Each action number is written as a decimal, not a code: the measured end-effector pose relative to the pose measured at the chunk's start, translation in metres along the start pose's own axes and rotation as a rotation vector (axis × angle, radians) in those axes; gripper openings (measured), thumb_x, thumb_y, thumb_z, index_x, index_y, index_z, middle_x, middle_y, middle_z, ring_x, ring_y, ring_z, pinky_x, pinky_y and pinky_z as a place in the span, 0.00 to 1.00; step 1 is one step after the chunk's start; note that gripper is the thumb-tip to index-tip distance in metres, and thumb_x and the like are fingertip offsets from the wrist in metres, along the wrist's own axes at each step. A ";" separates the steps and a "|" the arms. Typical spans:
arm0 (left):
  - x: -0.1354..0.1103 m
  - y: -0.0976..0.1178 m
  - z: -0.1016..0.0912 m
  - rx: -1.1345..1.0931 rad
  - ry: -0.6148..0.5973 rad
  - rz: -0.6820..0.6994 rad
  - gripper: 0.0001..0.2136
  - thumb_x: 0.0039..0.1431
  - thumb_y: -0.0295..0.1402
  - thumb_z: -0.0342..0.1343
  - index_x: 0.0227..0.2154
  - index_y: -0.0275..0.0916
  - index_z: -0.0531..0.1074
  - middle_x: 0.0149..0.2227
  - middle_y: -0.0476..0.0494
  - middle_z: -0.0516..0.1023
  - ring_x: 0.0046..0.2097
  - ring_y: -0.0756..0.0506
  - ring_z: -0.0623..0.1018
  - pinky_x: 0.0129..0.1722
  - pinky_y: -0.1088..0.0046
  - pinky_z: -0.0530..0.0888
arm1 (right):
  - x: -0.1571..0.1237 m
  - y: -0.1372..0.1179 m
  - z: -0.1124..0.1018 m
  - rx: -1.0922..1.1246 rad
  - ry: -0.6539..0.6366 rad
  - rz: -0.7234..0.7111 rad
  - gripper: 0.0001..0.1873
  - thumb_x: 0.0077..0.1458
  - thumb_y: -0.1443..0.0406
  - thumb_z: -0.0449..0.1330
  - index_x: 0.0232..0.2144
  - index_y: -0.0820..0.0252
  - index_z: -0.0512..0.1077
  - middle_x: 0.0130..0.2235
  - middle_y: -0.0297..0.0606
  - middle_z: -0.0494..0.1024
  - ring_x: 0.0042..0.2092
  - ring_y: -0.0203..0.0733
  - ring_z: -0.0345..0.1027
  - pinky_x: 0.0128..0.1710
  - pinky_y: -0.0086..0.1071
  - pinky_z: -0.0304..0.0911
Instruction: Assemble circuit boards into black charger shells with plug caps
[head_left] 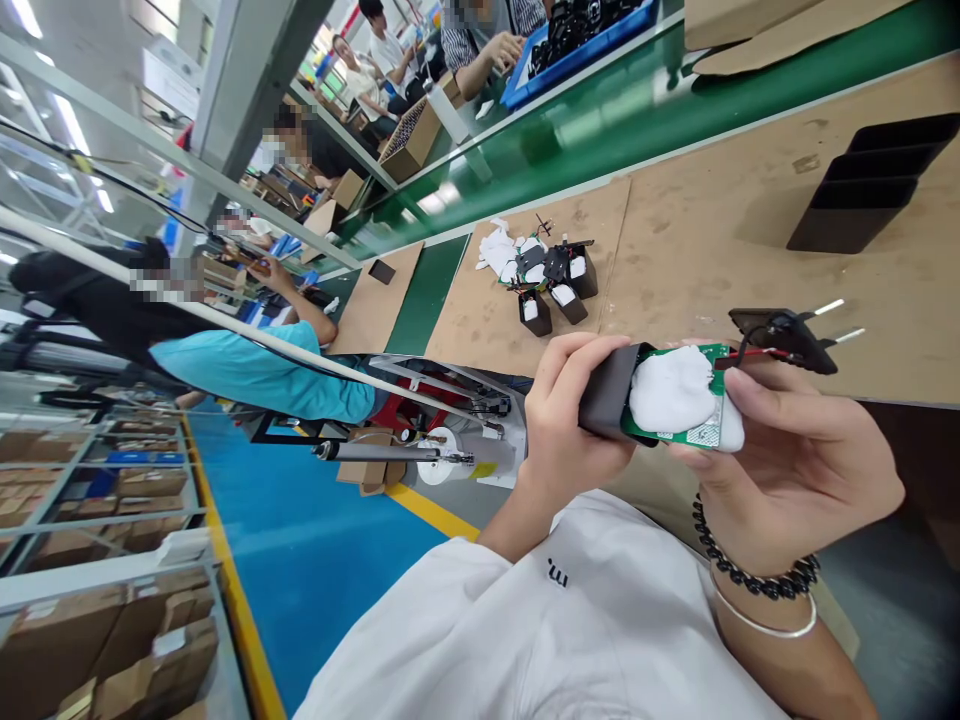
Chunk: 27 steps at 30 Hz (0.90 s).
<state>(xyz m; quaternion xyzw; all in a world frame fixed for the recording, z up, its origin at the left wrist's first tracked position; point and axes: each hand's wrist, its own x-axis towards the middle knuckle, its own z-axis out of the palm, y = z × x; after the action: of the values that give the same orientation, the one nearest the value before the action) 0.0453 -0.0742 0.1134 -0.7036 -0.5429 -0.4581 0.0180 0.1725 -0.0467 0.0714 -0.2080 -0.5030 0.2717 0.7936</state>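
Note:
My left hand [574,420] is wrapped round a black plastic housing [609,393] at the near edge of the bench. My right hand [787,460] pinches a green circuit board [711,425] whose face is covered by a white putty lump [673,390]. The board's end sits in the housing's open mouth. Red wires run from the board to a black plug cap [784,338] with two metal prongs, which hangs just above my right thumb. A dark bead bracelet and a thin silver bangle circle my right wrist.
Farther on the cardboard-covered bench [675,230] lies a cluster of similar black housings with white-filled boards [551,275]. Stacked black trays [870,185] stand at the right. A green conveyor [600,120] runs behind, with other workers, boxes and a blue bin [577,45] beyond.

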 end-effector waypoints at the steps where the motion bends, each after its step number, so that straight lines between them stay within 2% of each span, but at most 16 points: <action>1: 0.000 0.000 0.000 0.005 0.002 0.002 0.14 0.58 0.37 0.60 0.47 0.41 0.73 0.45 0.41 0.77 0.46 0.43 0.78 0.46 0.66 0.78 | 0.000 0.000 0.000 -0.004 -0.002 -0.005 0.30 0.40 0.72 0.77 0.49 0.55 0.81 0.41 0.41 0.85 0.45 0.47 0.81 0.49 0.40 0.80; 8: 0.002 -0.004 0.002 -0.054 0.006 0.061 0.15 0.61 0.41 0.59 0.47 0.39 0.73 0.44 0.40 0.77 0.46 0.43 0.78 0.46 0.66 0.77 | 0.001 -0.006 -0.004 0.003 -0.062 0.049 0.33 0.40 0.74 0.76 0.51 0.55 0.80 0.43 0.41 0.84 0.48 0.49 0.80 0.52 0.43 0.77; 15: 0.002 -0.010 0.007 -0.094 0.039 0.097 0.18 0.62 0.47 0.57 0.47 0.38 0.73 0.43 0.40 0.77 0.45 0.43 0.77 0.45 0.65 0.76 | 0.002 -0.009 -0.005 0.038 -0.124 0.040 0.32 0.46 0.75 0.73 0.55 0.55 0.77 0.47 0.37 0.83 0.51 0.47 0.79 0.55 0.39 0.77; 18: 0.001 -0.011 0.008 -0.083 0.046 0.100 0.17 0.62 0.45 0.58 0.47 0.39 0.74 0.43 0.40 0.77 0.45 0.43 0.77 0.44 0.65 0.76 | 0.002 -0.009 -0.007 0.007 -0.143 0.054 0.32 0.48 0.73 0.73 0.55 0.53 0.77 0.49 0.35 0.83 0.51 0.46 0.79 0.55 0.38 0.77; 21: 0.001 -0.009 0.007 -0.058 0.041 0.082 0.16 0.61 0.42 0.59 0.47 0.39 0.73 0.44 0.40 0.77 0.45 0.43 0.77 0.44 0.66 0.76 | 0.003 -0.006 -0.009 0.000 -0.152 0.022 0.33 0.46 0.74 0.74 0.55 0.56 0.77 0.49 0.35 0.83 0.51 0.45 0.79 0.55 0.37 0.77; 27: 0.002 -0.003 0.004 -0.025 0.033 0.052 0.14 0.57 0.33 0.58 0.47 0.38 0.74 0.44 0.41 0.77 0.46 0.44 0.77 0.45 0.67 0.76 | 0.002 0.001 -0.007 0.079 -0.092 0.019 0.30 0.45 0.74 0.75 0.52 0.60 0.78 0.51 0.39 0.83 0.50 0.46 0.79 0.54 0.40 0.77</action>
<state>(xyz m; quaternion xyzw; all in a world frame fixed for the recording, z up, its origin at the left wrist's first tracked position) 0.0458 -0.0698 0.1109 -0.7101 -0.5183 -0.4756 0.0300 0.1790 -0.0455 0.0697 -0.1686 -0.5259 0.3081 0.7747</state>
